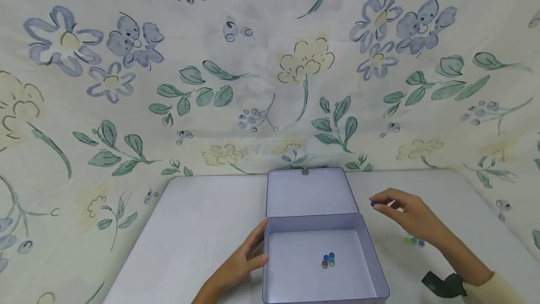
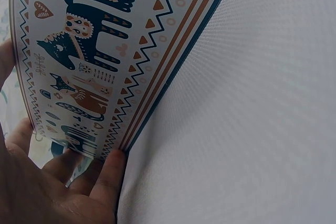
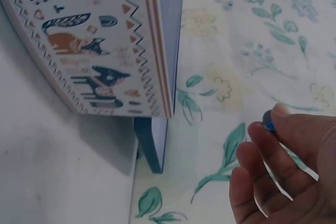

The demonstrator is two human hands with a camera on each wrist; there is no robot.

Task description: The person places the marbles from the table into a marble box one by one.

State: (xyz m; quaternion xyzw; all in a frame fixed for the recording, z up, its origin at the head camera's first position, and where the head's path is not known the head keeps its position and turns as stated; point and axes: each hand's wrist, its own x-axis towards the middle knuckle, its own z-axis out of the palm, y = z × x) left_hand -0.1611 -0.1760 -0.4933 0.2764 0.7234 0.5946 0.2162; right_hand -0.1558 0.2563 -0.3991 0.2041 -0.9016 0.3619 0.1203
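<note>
A pale lavender-lined tin box stands with its hinged lid laid back behind it. Several small glass marbles, blue, green and brown, lie together on its floor. My left hand rests against the outside of the box's left wall, fingers spread along it and touching the printed side. Between thumb and index finger, my right hand pinches a dark blue marble, held up to the right of the lid. Its other fingers are bent loosely and hold nothing.
More marbles, yellow-green, green and blue, lie on the white table to the right of the box, partly below the right forearm. A dark strap hangs at the right wrist. Floral cloth rises behind the table.
</note>
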